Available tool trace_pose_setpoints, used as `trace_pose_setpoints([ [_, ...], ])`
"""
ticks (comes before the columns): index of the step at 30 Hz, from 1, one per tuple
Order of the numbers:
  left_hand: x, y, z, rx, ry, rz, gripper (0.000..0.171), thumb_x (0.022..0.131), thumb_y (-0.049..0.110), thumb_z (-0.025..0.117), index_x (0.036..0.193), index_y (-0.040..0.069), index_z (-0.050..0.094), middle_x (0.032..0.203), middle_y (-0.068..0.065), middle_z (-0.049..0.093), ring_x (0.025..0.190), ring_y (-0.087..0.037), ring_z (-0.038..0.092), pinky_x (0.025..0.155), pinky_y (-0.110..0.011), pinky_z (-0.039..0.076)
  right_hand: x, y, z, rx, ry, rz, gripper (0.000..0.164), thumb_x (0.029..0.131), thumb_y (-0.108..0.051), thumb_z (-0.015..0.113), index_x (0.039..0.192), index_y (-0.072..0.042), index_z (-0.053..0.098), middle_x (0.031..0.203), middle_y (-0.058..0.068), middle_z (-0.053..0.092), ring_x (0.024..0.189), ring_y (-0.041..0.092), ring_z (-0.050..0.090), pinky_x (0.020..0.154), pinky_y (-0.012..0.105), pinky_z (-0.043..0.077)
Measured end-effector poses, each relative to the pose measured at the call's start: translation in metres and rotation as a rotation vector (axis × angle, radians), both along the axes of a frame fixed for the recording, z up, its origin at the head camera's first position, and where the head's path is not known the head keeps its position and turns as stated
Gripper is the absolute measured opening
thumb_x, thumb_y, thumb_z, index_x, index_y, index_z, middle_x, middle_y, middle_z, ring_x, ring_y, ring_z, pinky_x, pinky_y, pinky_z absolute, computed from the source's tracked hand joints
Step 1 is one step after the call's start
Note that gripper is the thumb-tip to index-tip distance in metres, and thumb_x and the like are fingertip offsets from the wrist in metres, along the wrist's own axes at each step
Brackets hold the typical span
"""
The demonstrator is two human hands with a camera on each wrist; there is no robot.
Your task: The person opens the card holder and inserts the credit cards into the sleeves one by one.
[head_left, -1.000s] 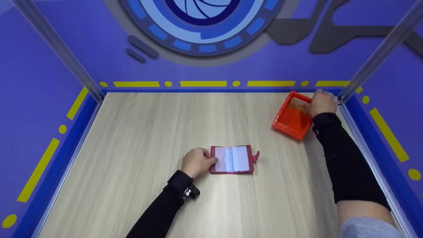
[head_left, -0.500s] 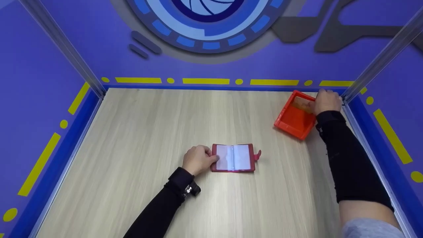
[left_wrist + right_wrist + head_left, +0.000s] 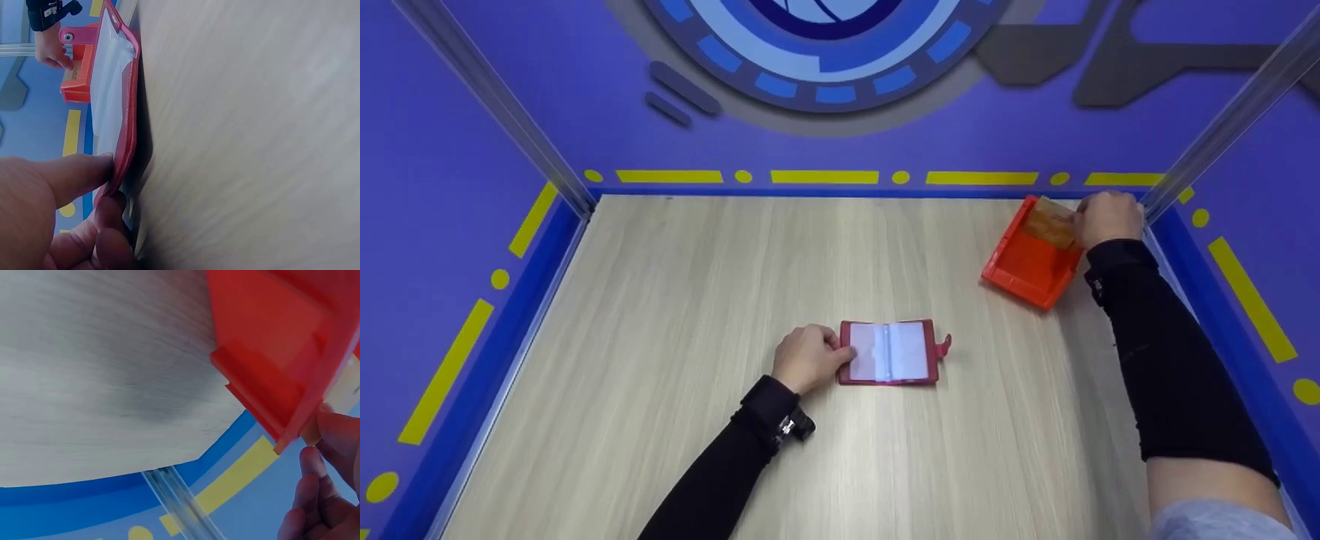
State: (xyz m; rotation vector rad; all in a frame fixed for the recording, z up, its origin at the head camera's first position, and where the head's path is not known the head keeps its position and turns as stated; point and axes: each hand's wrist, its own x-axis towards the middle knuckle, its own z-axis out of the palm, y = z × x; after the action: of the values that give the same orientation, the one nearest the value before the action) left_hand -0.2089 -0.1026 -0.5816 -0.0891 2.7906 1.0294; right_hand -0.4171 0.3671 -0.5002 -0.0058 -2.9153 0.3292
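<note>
A small red card holder [image 3: 907,351] with clear plastic sleeves lies spread out on the table, its snap strap pointing right. My left hand [image 3: 808,358] pinches its left edge, thumb on top and fingers beneath, as the left wrist view shows. At the back right is an orange-red bin [image 3: 1030,262]. Over its right side, my right hand [image 3: 1110,217] pinches a brownish banknote [image 3: 1050,223] whose upper edge rises above the bin's back rim. In the right wrist view, the bin's wall hides most of the note, and thumb and fingertips meet at its corner.
The wood-grain table [image 3: 697,300] is enclosed by blue panels with yellow markings. A metal corner post [image 3: 1215,120] stands right behind my right hand. The bin sits near the back edge and right wall.
My right hand has risen slightly and moved right, and more of the banknote shows above the bin's floor. The left hand keeps its pinch on the card holder. The head view has shifted a little.
</note>
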Motion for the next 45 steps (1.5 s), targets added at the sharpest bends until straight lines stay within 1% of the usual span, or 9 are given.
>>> trace_pose_setpoints([
  [8, -0.001, 0.001, 0.0, 0.015, -0.001, 0.002, 0.034, 0.094, 0.043, 0.085, 0.074, 0.021, 0.069, 0.066, 0.011, 0.058, 0.065, -0.012, 0.055, 0.063, -0.031, 0.038, 0.004, 0.0, 0.021, -0.064, -0.03, 0.069, 0.025, 0.104, -0.01, 0.065, 0.108, 0.009, 0.08, 0.11, 0.036, 0.075, 0.109, 0.062, 0.063, 0.107, 0.076, 0.044],
  [15, 0.0, -0.001, -0.002, -0.002, 0.016, -0.002, 0.033, 0.093, 0.042, 0.085, 0.074, 0.02, 0.07, 0.066, 0.011, 0.057, 0.067, -0.012, 0.054, 0.063, -0.032, 0.038, 0.015, -0.01, 0.045, -0.15, -0.038, 0.096, 0.029, 0.106, -0.015, 0.065, 0.112, 0.008, 0.082, 0.114, 0.036, 0.076, 0.11, 0.058, 0.066, 0.098, 0.069, 0.05],
  [21, 0.001, 0.0, -0.002, -0.005, 0.013, -0.002, 0.033, 0.093, 0.043, 0.085, 0.074, 0.02, 0.07, 0.067, 0.011, 0.058, 0.067, -0.012, 0.054, 0.063, -0.032, 0.038, 0.026, -0.034, 0.062, -0.216, -0.142, 0.086, 0.039, 0.111, -0.025, 0.059, 0.124, 0.006, 0.078, 0.127, 0.034, 0.074, 0.11, 0.047, 0.067, 0.079, 0.043, 0.053],
  [25, 0.001, 0.001, -0.002, -0.008, 0.003, -0.001, 0.032, 0.094, 0.044, 0.085, 0.076, 0.02, 0.071, 0.068, 0.01, 0.059, 0.068, -0.012, 0.055, 0.064, -0.032, 0.039, 0.034, -0.055, 0.071, -0.285, -0.269, 0.105, 0.047, 0.113, -0.032, 0.054, 0.138, 0.003, 0.073, 0.135, 0.03, 0.072, 0.11, 0.041, 0.067, 0.075, 0.03, 0.055],
  [29, 0.001, 0.001, -0.001, -0.009, -0.006, 0.001, 0.032, 0.094, 0.043, 0.085, 0.076, 0.02, 0.071, 0.068, 0.01, 0.06, 0.068, -0.013, 0.056, 0.065, -0.032, 0.039, 0.048, -0.079, 0.073, -0.351, -0.354, 0.161, 0.043, 0.114, -0.033, 0.054, 0.139, -0.004, 0.073, 0.126, 0.02, 0.073, 0.097, 0.031, 0.063, 0.072, 0.03, 0.053],
  [33, 0.001, 0.001, 0.0, -0.008, -0.016, 0.003, 0.033, 0.094, 0.044, 0.085, 0.075, 0.021, 0.071, 0.068, 0.01, 0.061, 0.068, -0.013, 0.057, 0.065, -0.032, 0.039, 0.066, -0.105, 0.075, -0.384, -0.36, 0.213, 0.034, 0.112, -0.028, 0.055, 0.126, -0.008, 0.079, 0.113, 0.017, 0.075, 0.087, 0.027, 0.06, 0.067, 0.031, 0.049],
  [37, 0.001, 0.0, 0.0, -0.009, -0.03, 0.01, 0.033, 0.095, 0.044, 0.084, 0.075, 0.022, 0.071, 0.069, 0.01, 0.062, 0.07, -0.013, 0.057, 0.066, -0.032, 0.04, 0.084, -0.131, 0.074, -0.414, -0.392, 0.245, 0.029, 0.112, -0.026, 0.056, 0.118, -0.011, 0.08, 0.106, 0.015, 0.078, 0.082, 0.028, 0.059, 0.065, 0.031, 0.048],
  [40, 0.001, 0.0, -0.001, -0.005, -0.036, 0.009, 0.033, 0.095, 0.044, 0.084, 0.075, 0.022, 0.071, 0.069, 0.01, 0.062, 0.069, -0.013, 0.058, 0.066, -0.032, 0.04, 0.096, -0.149, 0.069, -0.442, -0.398, 0.294, 0.025, 0.111, -0.025, 0.059, 0.114, -0.012, 0.081, 0.101, 0.012, 0.079, 0.077, 0.027, 0.061, 0.064, 0.03, 0.05],
  [45, -0.001, -0.001, -0.001, -0.007, -0.016, -0.001, 0.034, 0.094, 0.044, 0.084, 0.072, 0.022, 0.07, 0.065, 0.012, 0.058, 0.068, -0.013, 0.056, 0.065, -0.032, 0.039, 0.114, -0.175, 0.052, -0.489, -0.405, 0.405, 0.021, 0.106, -0.02, 0.064, 0.107, -0.011, 0.083, 0.093, 0.009, 0.081, 0.08, 0.025, 0.065, 0.069, 0.031, 0.055],
])
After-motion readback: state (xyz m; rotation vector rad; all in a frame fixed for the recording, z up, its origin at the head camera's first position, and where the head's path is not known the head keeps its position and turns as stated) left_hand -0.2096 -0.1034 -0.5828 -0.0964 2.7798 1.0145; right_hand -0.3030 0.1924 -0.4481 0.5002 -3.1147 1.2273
